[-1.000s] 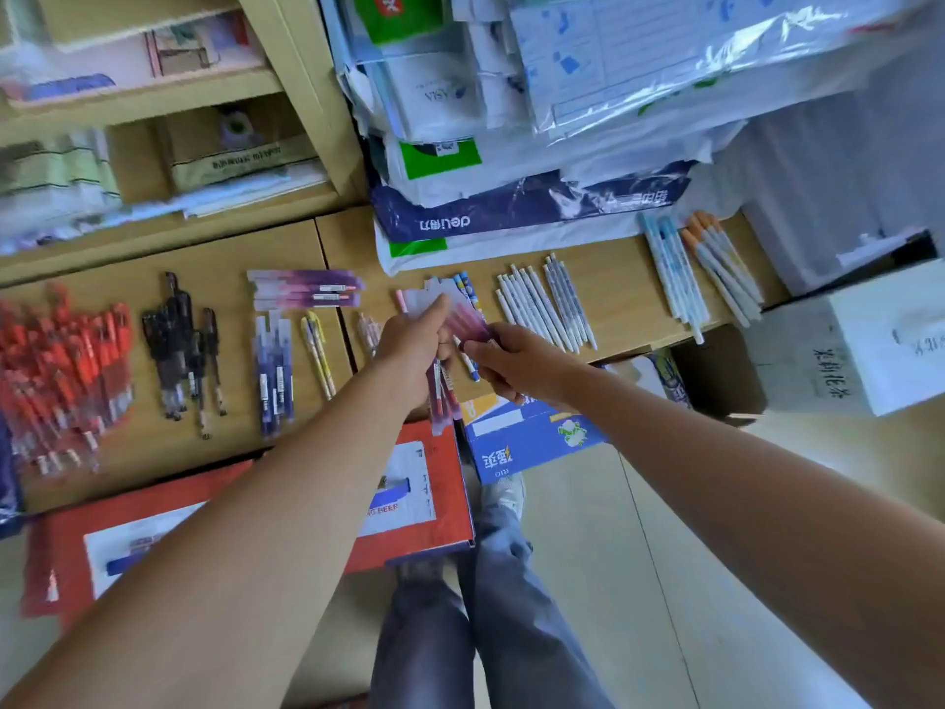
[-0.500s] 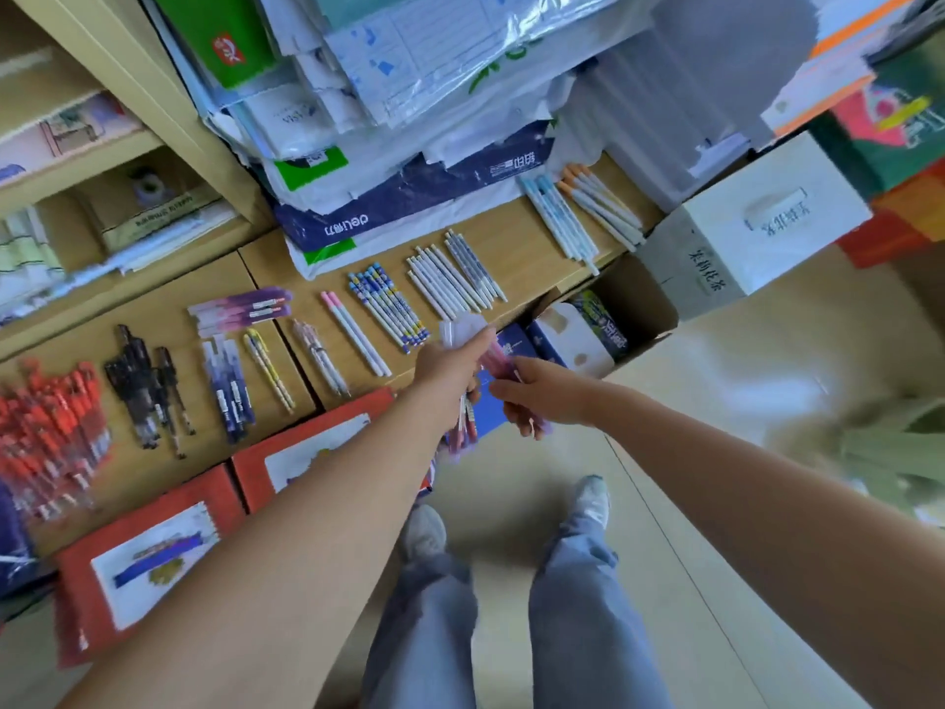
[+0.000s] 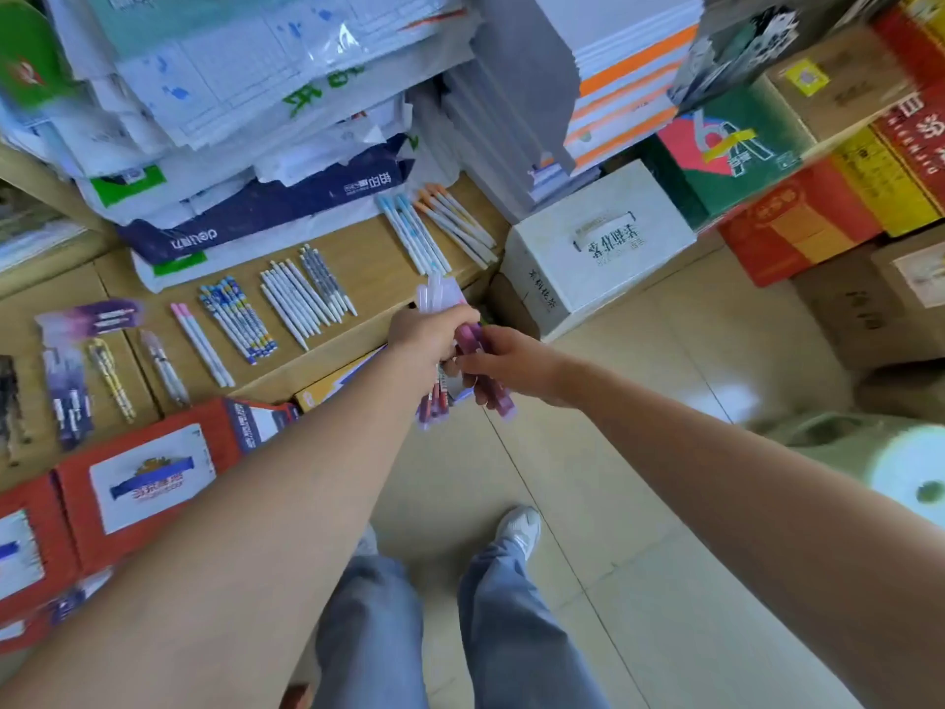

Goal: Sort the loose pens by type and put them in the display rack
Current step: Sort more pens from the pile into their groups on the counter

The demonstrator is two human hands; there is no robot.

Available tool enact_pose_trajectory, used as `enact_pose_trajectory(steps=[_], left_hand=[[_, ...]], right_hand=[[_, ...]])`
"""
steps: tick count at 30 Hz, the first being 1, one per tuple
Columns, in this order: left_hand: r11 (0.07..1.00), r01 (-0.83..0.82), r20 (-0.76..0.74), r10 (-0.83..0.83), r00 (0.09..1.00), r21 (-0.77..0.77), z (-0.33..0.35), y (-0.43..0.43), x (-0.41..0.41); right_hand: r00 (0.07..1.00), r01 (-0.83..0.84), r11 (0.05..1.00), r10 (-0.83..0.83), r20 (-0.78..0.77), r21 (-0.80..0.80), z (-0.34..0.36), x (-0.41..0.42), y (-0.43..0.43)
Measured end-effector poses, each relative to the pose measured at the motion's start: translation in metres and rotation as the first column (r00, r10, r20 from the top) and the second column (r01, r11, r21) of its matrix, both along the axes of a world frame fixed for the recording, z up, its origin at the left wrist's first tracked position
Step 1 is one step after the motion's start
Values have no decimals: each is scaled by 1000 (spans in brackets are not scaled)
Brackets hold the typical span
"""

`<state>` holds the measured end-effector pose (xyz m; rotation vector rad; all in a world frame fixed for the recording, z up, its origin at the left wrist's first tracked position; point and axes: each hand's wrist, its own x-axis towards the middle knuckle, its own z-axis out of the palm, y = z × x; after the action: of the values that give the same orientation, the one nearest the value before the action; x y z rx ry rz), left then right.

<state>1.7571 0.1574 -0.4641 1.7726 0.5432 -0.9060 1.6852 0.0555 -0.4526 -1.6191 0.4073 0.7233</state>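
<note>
My left hand [image 3: 427, 335] grips a bundle of pens [image 3: 440, 298] with clear caps above the fist and red barrels below it. My right hand [image 3: 509, 363] pinches a purple-pink pen [image 3: 488, 388] right beside that bundle. Both hands hover past the front edge of the wooden shelf [image 3: 368, 258]. On the shelf lie sorted groups: white pens [image 3: 301, 299], blue-patterned pens [image 3: 238, 319], pink-capped pens [image 3: 202, 345], blue-capped pens [image 3: 411, 232] and orange-capped pens [image 3: 457, 225]. No display rack is in sight.
Stacked paper packs [image 3: 255, 212] fill the shelf's back. A white carton [image 3: 593, 248] stands right of the shelf, coloured boxes [image 3: 797, 227] behind it. Red boxes [image 3: 148, 478] sit below left. A pale roll [image 3: 905, 468] lies at the right. My legs stand on tiled floor [image 3: 613, 452].
The camera has swung right, so the shelf and its pens slid left in view. Both hands stay together on the pens, now past the shelf's edge over the floor.
</note>
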Motion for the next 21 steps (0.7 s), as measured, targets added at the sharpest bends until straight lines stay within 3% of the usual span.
enact_pose_trajectory(steps=[4,8,12,17,21], left_hand=[[994,104,11,-104,994,-22,12,-53,-9],[984,165,36,-163,986,-60,20,-100,0],[969,235,56,-231,971,-79,32,-147,23],[951,298,102,-290,952,-82,52,-205,67],[924,361,96,-350,932,-128,64,-254,100]], right_hand=[[986,164,963,-156,-56,215,6,-12,-59],[988,145,960,-128,-86,240,13,-4,-106],[990,91,988,-76,-123,121,27,20,-149],[994,-69,972,47,-102,-226,45,64,-212],[996,-55,962,36,-76,-267,53,90,-269]])
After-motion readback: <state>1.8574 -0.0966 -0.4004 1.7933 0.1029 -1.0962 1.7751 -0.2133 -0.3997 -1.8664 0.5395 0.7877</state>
